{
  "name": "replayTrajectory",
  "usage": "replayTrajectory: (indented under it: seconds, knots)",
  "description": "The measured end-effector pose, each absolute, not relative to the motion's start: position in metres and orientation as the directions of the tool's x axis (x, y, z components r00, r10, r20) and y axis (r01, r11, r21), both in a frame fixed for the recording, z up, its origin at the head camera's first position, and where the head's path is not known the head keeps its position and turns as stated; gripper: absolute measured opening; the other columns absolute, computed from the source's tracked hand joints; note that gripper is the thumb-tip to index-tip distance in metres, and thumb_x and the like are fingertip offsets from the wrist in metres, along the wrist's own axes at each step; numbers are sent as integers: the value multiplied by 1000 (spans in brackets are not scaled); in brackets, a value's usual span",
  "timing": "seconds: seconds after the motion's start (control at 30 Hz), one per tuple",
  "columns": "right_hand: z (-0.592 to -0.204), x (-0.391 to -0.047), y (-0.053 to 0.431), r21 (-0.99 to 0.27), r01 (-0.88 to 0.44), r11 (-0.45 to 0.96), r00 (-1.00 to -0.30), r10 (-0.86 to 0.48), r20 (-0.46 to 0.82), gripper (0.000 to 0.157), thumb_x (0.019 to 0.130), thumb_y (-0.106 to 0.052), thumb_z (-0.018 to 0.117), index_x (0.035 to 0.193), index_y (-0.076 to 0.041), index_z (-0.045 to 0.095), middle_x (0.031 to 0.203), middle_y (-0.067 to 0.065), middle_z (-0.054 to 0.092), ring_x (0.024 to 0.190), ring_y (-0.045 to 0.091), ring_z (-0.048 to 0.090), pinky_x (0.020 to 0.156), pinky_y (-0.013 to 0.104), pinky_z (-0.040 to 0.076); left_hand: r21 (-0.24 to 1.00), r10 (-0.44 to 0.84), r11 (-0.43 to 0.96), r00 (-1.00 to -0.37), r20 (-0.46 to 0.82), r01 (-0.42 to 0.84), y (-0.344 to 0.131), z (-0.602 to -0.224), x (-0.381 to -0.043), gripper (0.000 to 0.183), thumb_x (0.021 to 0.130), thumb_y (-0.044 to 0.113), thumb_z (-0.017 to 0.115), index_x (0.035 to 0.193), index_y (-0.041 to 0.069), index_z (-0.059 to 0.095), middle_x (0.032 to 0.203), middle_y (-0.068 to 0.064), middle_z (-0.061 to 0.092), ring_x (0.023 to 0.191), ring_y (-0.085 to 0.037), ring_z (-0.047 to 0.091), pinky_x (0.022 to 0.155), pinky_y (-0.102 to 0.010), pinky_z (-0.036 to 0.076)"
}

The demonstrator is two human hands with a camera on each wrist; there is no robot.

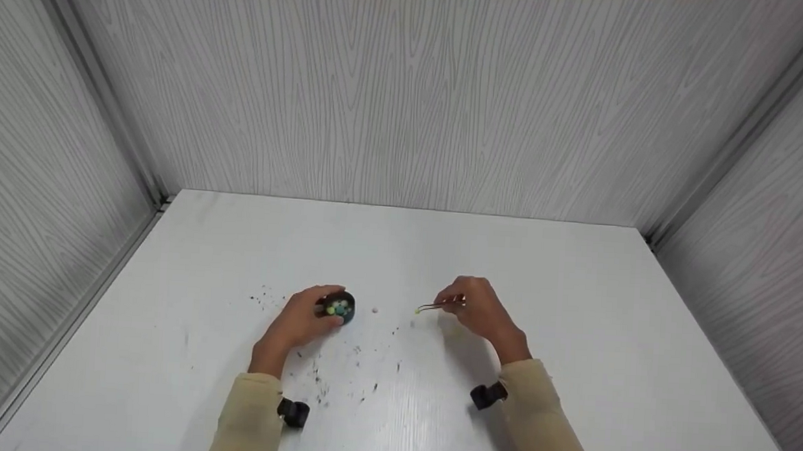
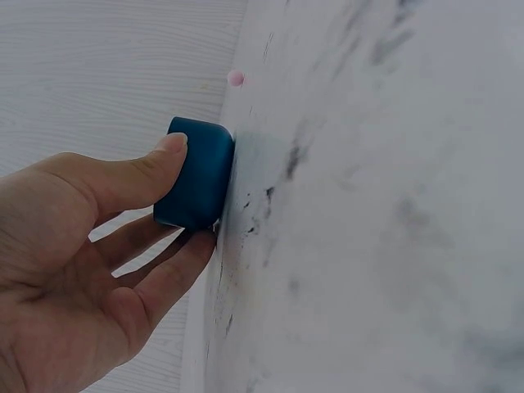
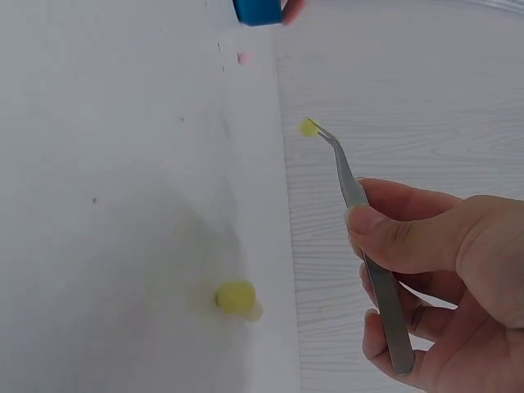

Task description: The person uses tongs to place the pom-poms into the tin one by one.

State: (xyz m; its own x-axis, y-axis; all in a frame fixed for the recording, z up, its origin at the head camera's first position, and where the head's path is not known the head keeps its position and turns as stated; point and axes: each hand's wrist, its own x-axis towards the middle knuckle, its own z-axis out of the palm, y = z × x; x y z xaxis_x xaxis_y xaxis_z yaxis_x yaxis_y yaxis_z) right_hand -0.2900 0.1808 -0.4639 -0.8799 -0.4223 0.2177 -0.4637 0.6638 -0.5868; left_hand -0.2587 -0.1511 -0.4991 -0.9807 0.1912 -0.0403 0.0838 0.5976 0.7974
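Both forearms, left [image 1: 251,413] and right [image 1: 542,418], extend toward the far edge of the bench [image 1: 576,296], converging slightly. Left grip [image 1: 307,317]: left of bench midline, turned toward the right edge; thumb opposes fingers, pinching. Right grip [image 1: 483,312]: right of midline, angled toward the left edge, raised above the surface; thumb and index pinch, remaining fingers curled toward palm. Grips well apart, both short of far edge.

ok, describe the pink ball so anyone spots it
On the white table, look between the small blue cup in the left hand and the tweezers in the right hand. The pink ball is there, nearer the cup; unlike the yellow ball at the tweezers' tip, it lies loose.
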Motion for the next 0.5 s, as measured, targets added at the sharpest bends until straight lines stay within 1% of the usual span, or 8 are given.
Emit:
replayTrajectory:
  seconds: [0.2, 0.5]
  knots:
    - [-466, -289, 164, -584, -463, 666, -879, -432, 204, 20, 88, 8, 74, 94, -7, 84, 89, 11, 76, 86, 22, 68, 78, 37, 59, 803, 190, 593, -980, -60, 66, -151, -502, -256, 57, 95, 8, 72, 150, 10, 54, 153, -22, 52, 140, -44, 53, 115, -58, 45]
    - [-461, -292, 137, -578, -492, 651, -865, -439, 242, 19, 88, 7, 75, 95, -8, 84, 89, 10, 75, 88, 21, 68, 80, 40, 60, 804, 192, 589, -980, -45, 79, -150, -498, -259, 57, 95, 7, 72, 149, 9, 54, 152, -23, 52, 139, -44, 54, 115, -57, 45]
